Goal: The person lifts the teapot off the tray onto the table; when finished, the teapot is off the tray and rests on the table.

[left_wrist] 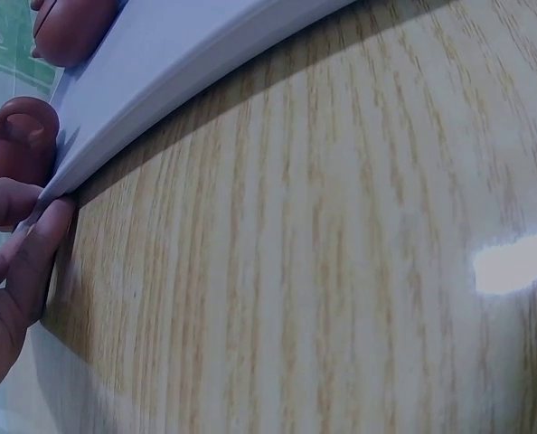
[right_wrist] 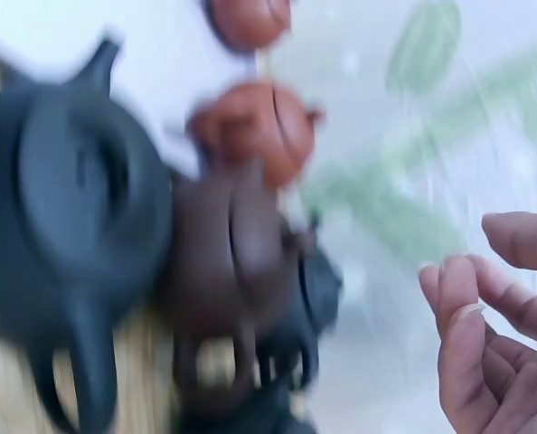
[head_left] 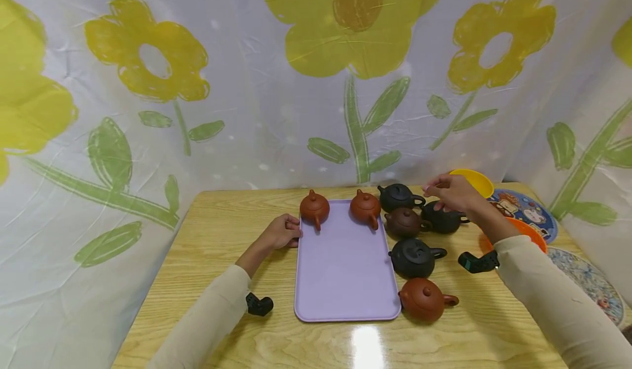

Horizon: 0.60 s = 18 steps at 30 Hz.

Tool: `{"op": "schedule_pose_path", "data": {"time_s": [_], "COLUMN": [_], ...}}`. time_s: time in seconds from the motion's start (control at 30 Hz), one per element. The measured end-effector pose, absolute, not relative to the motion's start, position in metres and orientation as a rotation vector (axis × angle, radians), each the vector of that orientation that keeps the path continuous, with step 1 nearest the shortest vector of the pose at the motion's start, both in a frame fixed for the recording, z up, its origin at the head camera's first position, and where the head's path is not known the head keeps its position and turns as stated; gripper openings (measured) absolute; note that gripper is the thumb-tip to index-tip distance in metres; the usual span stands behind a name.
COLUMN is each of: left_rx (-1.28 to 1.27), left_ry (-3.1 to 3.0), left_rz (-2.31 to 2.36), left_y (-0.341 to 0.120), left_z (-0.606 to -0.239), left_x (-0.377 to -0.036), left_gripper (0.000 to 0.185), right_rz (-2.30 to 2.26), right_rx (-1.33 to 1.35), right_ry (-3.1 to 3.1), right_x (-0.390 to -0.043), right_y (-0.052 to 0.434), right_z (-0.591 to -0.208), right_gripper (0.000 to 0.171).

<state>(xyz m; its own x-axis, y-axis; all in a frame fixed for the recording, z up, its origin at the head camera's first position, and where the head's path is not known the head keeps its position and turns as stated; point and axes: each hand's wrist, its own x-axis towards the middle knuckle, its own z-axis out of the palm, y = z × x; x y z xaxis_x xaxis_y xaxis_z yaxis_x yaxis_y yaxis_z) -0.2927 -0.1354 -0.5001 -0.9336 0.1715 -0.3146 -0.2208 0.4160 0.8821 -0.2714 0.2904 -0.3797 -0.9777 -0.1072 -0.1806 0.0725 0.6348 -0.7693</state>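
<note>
While our left hand (head_left: pixel 282 232) rests with curled fingers touching the far-left edge of the lilac tray (head_left: pixel 345 265), our right hand (head_left: pixel 451 192) hovers, fingers loosely bent and holding nothing, just above the black teapot (head_left: pixel 441 219). That teapot stands on the wooden table (head_left: pixel 207 248), right of the tray, among four other teapots.
</note>
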Motion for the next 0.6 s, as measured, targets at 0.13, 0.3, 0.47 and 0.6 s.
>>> {"op": "schedule_pose_path", "data": {"time_s": [0.13,0.3,0.47,0.6], "left_rx": [-0.04,-0.043,-0.03,-0.025], "left_ry": [2.309,2.302,2.307,2.304], "left_rz": [1.53,1.537,1.537,1.545], "left_y": [-0.136,-0.137,-0.137,-0.137], "left_z": [-0.501,-0.501,-0.501,-0.502], "left_x": [-0.293,-0.292,-0.293,-0.294], "left_gripper": [0.033,0.033,0.033,0.032], "right_rz": [-1.332,-1.386,-1.429,-1.409], "right_rx": [-0.076,-0.1,-0.103,-0.069], "right_ry": [2.56,2.471,2.417,2.387], "right_x": [-0.27,-0.275,-0.281,-0.284], "right_y": [0.253,0.202,0.157,0.125], "right_z": [-0.379,-0.388,-0.403,-0.416], "right_gripper": [0.038,0.037,0.027,0.023]}}
